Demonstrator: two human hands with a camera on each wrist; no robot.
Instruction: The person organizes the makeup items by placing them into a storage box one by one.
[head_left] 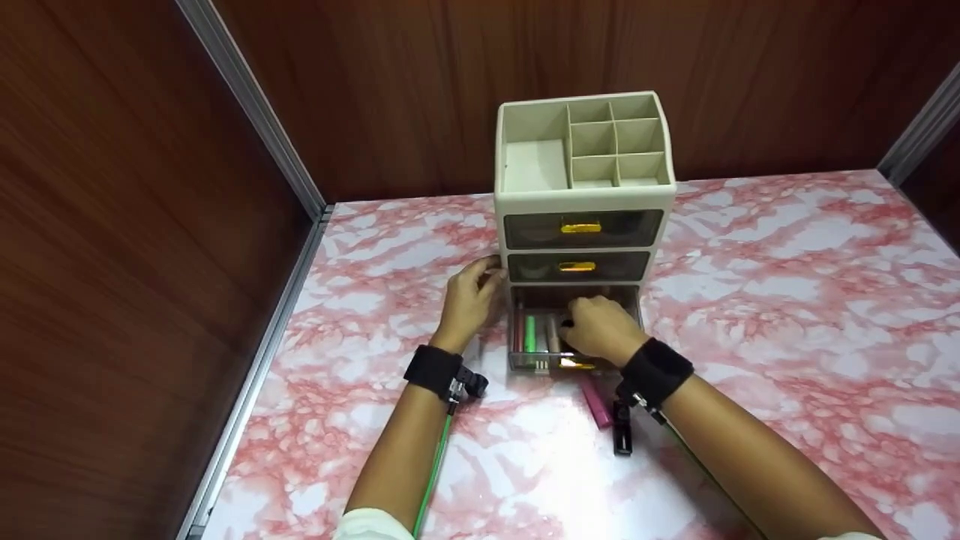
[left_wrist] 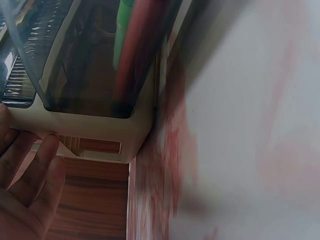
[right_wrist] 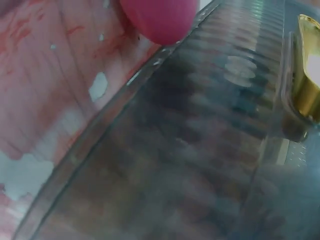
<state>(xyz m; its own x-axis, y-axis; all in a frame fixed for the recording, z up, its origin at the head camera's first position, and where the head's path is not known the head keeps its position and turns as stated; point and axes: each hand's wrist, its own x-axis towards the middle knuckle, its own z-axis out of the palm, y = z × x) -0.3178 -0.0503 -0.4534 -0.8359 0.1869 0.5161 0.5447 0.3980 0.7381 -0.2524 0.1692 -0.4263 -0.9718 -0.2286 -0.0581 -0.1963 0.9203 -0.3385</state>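
A cream desktop organizer (head_left: 585, 196) stands on the table with its bottom clear drawer (head_left: 525, 360) pulled out. Inside lie a green tube (head_left: 530, 334), a red tube (left_wrist: 137, 47) and a brownish tube (head_left: 553, 334). My left hand (head_left: 469, 300) touches the organizer's left side, fingers fairly straight, as the left wrist view also shows. Over the drawer's right part is my right hand (head_left: 604, 330), reaching in with bent fingers. Something dark shows by its fingertips; whether they grip it is hidden. The right wrist view shows the drawer's front close up, without the hand.
In front of the drawer lie a pink tube (head_left: 597, 403) and a small black case-like object (head_left: 622, 427). Two upper drawers with gold handles (head_left: 577, 267) are pushed in. The organizer's top has several compartments. Brown panels (head_left: 420, 90) rise behind and to the left.
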